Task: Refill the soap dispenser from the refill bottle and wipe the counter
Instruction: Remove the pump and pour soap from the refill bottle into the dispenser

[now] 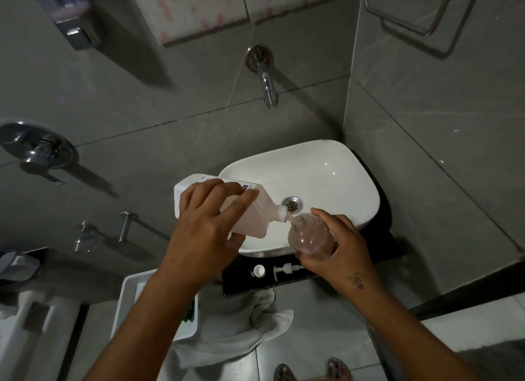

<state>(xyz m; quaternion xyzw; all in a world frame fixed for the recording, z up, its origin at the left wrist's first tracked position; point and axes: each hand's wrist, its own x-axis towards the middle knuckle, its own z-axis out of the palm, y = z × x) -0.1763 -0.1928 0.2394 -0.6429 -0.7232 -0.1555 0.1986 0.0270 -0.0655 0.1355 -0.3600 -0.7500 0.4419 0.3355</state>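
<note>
Tipping the refill bottle [255,210] in my left hand [208,227], I meet the soap dispenser [311,237] gripped by my right hand [345,250] at the sink's [341,181] six o'clock; label unreadable.

white basin [335,164] dead center, chrome wall tap [267,82] at 12, white tray [127,301] around 7, sandaled feet [312,372] at 6

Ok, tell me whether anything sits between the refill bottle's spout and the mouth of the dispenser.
Nothing visible does. The left hand tilts the refill bottle so its spout meets the open neck of the soap dispenser, held by the right hand over the sink. The pump and cap lie aside on the black counter.
</note>
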